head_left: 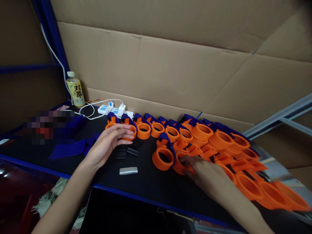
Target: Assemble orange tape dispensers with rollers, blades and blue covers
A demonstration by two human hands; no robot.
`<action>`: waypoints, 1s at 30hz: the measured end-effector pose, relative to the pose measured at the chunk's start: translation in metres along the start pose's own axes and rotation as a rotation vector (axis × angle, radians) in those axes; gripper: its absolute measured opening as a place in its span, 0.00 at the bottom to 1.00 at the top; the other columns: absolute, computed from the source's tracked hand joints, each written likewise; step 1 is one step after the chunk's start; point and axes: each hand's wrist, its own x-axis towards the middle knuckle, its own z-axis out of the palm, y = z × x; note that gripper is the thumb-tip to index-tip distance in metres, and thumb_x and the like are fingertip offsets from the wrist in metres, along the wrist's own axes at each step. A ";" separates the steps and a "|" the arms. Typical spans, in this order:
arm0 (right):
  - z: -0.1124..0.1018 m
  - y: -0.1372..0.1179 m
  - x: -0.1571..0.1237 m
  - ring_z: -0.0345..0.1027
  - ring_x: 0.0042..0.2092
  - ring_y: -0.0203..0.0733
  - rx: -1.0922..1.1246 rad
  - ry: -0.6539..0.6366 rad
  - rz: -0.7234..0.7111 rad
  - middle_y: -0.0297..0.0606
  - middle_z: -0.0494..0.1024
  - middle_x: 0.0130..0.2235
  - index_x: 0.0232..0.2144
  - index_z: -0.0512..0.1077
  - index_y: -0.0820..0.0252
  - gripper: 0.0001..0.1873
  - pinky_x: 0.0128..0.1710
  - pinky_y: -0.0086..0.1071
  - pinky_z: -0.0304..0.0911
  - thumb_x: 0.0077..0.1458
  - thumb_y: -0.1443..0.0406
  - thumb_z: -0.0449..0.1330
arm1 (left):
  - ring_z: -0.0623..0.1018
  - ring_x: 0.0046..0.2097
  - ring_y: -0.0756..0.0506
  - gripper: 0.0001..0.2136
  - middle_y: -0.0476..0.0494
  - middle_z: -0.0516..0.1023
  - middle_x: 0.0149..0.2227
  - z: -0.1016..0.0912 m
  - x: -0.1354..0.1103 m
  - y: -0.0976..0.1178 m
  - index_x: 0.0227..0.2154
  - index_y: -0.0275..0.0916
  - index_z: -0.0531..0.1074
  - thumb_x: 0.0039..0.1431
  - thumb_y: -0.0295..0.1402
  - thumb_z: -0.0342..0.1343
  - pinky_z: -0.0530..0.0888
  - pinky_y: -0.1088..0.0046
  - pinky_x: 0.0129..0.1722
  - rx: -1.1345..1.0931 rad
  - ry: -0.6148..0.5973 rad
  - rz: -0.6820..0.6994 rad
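Note:
My left hand reaches to the back row, its fingers stretched out and slightly apart. Just behind its fingertips stands an orange ring part with a dark blue piece, partly covered by the hand; whether they touch I cannot tell. My right hand bends its fingers over the rim of an orange ring part in the front group. Left of that part, touching or nearly so, is another orange ring part with a blue top. The right thumb is mostly hidden.
Several orange and blue ring parts line the back, and orange parts crowd the right. Black pieces and a silver strip lie mid-table. A power strip, bottle and blue pieces are left.

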 end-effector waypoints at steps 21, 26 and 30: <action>-0.048 -0.093 -0.009 0.75 0.39 0.41 0.530 0.366 -0.540 0.37 0.82 0.39 0.46 0.74 0.54 0.08 0.37 0.33 0.72 0.64 0.66 0.61 | 0.78 0.58 0.36 0.18 0.37 0.81 0.54 0.024 -0.010 -0.007 0.52 0.41 0.78 0.59 0.36 0.66 0.73 0.58 0.59 0.004 -0.084 -0.046; -0.020 -0.119 0.015 0.76 0.38 0.36 0.863 0.464 -0.394 0.39 0.80 0.48 0.51 0.73 0.54 0.13 0.38 0.31 0.74 0.65 0.65 0.62 | 0.85 0.33 0.40 0.13 0.41 0.85 0.33 0.008 -0.006 0.008 0.43 0.38 0.78 0.59 0.39 0.66 0.81 0.66 0.35 -0.092 0.137 0.050; 0.020 -0.131 0.028 0.76 0.44 0.41 0.629 0.230 -0.432 0.38 0.81 0.47 0.51 0.75 0.53 0.13 0.44 0.35 0.75 0.65 0.62 0.61 | 0.80 0.23 0.46 0.12 0.46 0.81 0.24 -0.011 -0.008 0.027 0.36 0.38 0.78 0.58 0.42 0.65 0.75 0.74 0.22 -0.091 0.317 0.137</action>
